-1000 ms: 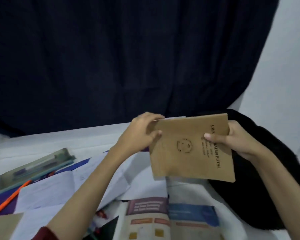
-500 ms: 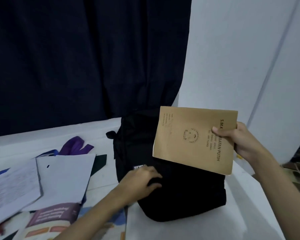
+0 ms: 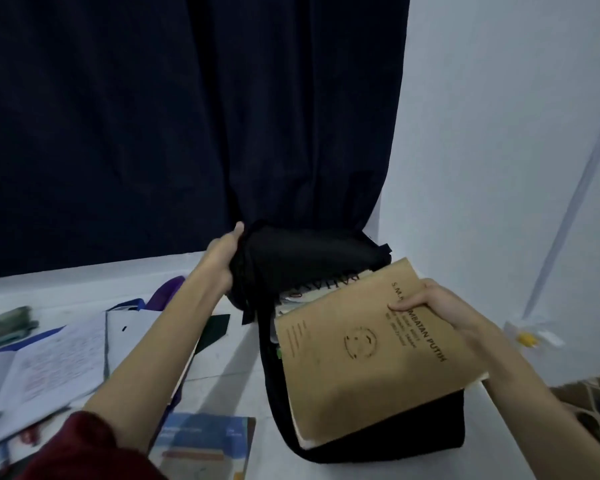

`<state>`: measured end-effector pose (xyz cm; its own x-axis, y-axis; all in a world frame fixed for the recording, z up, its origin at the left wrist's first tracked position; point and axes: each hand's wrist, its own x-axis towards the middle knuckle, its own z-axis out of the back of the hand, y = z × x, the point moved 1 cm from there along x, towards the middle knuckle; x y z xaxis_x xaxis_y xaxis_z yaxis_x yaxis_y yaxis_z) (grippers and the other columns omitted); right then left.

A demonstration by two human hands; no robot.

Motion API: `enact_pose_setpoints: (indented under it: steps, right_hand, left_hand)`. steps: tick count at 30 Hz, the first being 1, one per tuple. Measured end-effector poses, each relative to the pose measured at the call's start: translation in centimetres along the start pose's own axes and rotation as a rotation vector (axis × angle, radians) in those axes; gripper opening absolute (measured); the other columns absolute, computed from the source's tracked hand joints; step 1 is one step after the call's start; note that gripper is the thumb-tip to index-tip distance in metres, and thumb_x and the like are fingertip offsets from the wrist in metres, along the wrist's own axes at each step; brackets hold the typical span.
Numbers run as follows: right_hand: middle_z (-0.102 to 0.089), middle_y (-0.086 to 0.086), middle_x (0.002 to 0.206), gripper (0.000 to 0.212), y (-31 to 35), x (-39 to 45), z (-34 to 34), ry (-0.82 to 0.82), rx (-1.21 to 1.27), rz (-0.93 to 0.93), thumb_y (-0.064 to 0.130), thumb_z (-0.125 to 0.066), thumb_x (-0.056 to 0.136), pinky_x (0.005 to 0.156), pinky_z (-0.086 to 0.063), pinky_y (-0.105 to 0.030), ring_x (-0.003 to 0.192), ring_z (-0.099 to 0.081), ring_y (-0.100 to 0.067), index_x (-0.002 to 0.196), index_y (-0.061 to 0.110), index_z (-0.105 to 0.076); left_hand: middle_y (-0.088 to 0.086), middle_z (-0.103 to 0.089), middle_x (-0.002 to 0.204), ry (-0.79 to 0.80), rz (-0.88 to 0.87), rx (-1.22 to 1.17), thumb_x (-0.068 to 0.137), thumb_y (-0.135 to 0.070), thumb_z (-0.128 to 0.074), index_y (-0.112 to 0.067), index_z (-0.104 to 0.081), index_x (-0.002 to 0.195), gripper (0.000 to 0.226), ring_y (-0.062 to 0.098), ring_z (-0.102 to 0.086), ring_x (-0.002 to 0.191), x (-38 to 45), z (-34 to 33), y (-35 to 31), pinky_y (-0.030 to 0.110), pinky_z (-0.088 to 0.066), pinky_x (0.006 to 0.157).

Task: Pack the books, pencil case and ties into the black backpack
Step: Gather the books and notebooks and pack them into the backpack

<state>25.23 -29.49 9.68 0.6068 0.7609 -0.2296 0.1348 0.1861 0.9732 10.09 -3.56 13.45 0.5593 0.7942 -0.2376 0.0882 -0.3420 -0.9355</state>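
Presently the black backpack [image 3: 361, 434], soft fabric, stands on the white tabletop [image 3: 243, 362]; the left hand [image 3: 222, 258] has its grip closed on the flap, holding the mouth open. Inside, other books show. The brown book [image 3: 368, 355], flat with a matte paper cover, sits half across the opening, pinched at its far edge in the right hand [image 3: 440, 310] grip. Judgement: insertion step; next the book must be tipped and slid down alongside the others. Loose papers [image 3: 49, 362], a purple tie [image 3: 168, 289] and a grey pencil case [image 3: 4, 323] wait at left.
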Motion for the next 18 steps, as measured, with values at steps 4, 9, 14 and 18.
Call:
enact_pose_setpoints:
  steps: [4,9,14,18]
  right_hand:
    - [-0.071,-0.017,0.076,0.015,-0.9,2.4,-0.4,-0.087,0.223,-0.060,-0.003,-0.054,0.086,0.049,-0.053,-0.029,0.060,-0.069,-0.027,0.095,-0.004,-0.065]
    - [-0.061,-0.028,0.114,0.027,-2.3,6.7,-0.7,-0.319,0.582,-0.031,-0.008,-0.048,0.084,0.075,-0.053,-0.047,0.098,-0.062,-0.040,0.108,-0.005,-0.058]
    - [-0.061,-0.020,0.104,0.030,-2.7,9.8,-3.7,-0.480,0.753,0.012,-0.008,-0.046,0.090,0.071,-0.050,-0.042,0.078,-0.058,-0.028,0.119,-0.002,-0.052]
    - [-0.051,-0.023,0.130,0.036,-2.1,10.9,-6.5,-0.160,0.699,-0.099,0.015,-0.055,0.095,0.061,-0.058,-0.042,0.098,-0.061,-0.036,0.128,0.003,-0.046]
  left_hand:
    - [0.007,-0.073,0.086,0.152,-0.196,0.282,0.075,-0.040,-0.077,-0.004,-0.069,0.088,0.039,0.021,-0.070,0.085,-1.8,-3.0,-3.4,0.030,-0.055,0.076]
    - [0.004,-0.071,0.081,0.215,-0.486,0.431,0.084,-0.022,-0.071,-0.010,-0.070,0.078,0.013,0.016,-0.069,0.077,-2.6,-6.2,-5.4,0.026,-0.057,0.073]
    - [0.000,-0.067,0.076,0.172,-0.887,0.742,0.090,-0.024,-0.063,-0.010,-0.069,0.081,0.018,0.009,-0.062,0.071,-2.7,-8.3,-6.2,0.020,-0.050,0.067]
    - [-0.006,-0.065,0.071,0.120,-1.126,0.920,0.092,-0.029,-0.058,-0.020,-0.066,0.083,0.016,0.012,-0.062,0.069,-3.0,-9.3,-6.2,0.031,-0.049,0.063]
